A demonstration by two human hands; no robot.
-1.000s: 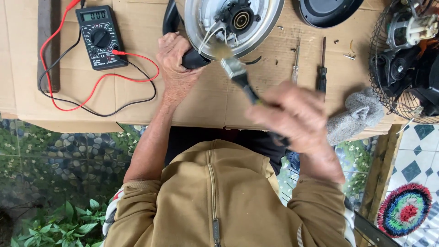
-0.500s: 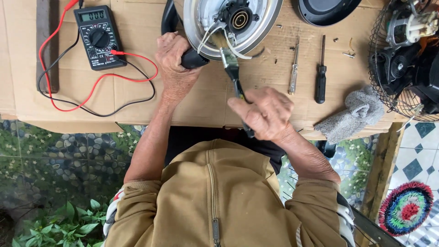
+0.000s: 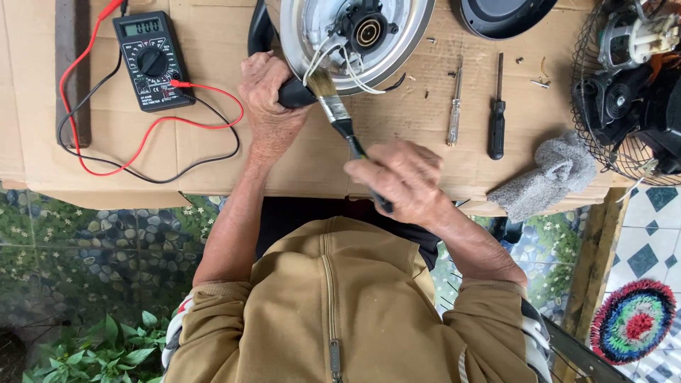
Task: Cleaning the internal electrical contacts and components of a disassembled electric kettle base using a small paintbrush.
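Two hands work: left hand [image 3: 268, 99] grips the upturned appliance's black handle [image 3: 294, 93] steady, right hand [image 3: 399, 177] closed around a paintbrush [image 3: 335, 106], best swept lightly across its wired underside [image 3: 358, 32].

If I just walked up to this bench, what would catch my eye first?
Probably the right hand holding a black-handled paintbrush, bristles at the rim of the round silver appliance base at top centre. The left hand grips its black handle. Far left lies a black multimeter with red leads.

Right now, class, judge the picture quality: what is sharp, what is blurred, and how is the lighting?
Head view: soft, even daylight with faint shadows; multimeter and screwdriver are sharp; right hand and paintbrush show slight motion blur; no strong glare.
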